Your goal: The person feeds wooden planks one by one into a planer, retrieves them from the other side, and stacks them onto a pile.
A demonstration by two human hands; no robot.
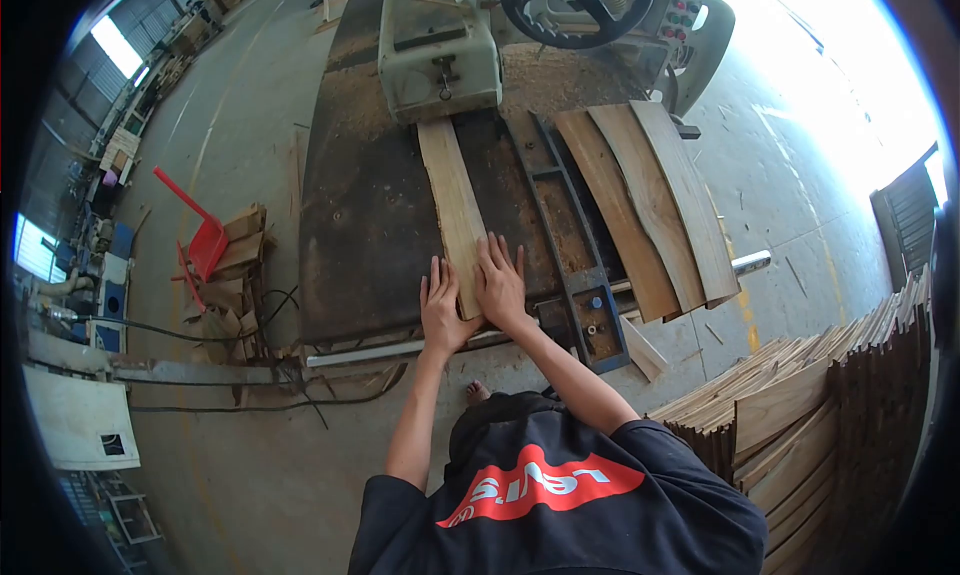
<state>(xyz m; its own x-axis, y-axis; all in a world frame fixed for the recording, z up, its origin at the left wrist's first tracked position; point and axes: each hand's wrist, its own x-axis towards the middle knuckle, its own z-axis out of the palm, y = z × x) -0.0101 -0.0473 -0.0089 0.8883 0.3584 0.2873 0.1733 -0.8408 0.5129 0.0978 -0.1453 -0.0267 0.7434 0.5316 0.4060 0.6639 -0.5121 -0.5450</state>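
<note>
A long, narrow wooden board (456, 200) lies on the dark machine table (360, 225), its far end under the pale machine housing (440, 75). My left hand (443, 308) rests along the board's left edge near its close end, fingers extended and apart. On the right side of the board, my right hand (500, 283) lies with spread fingers over its top and edge. A dark metal guide fence (566, 235) stands to the right of my hands, apart from them. Beyond the fence, several wider boards (650, 205) lie overlapping.
A black handwheel (577, 5) and a button panel (682, 20) are at the top. Stacked boards (800, 415) stand at the lower right. On the left are a red plastic chair or scoop-like object (207, 245), wood scraps (240, 240) and cables (180, 332). Sawdust covers parts of the table.
</note>
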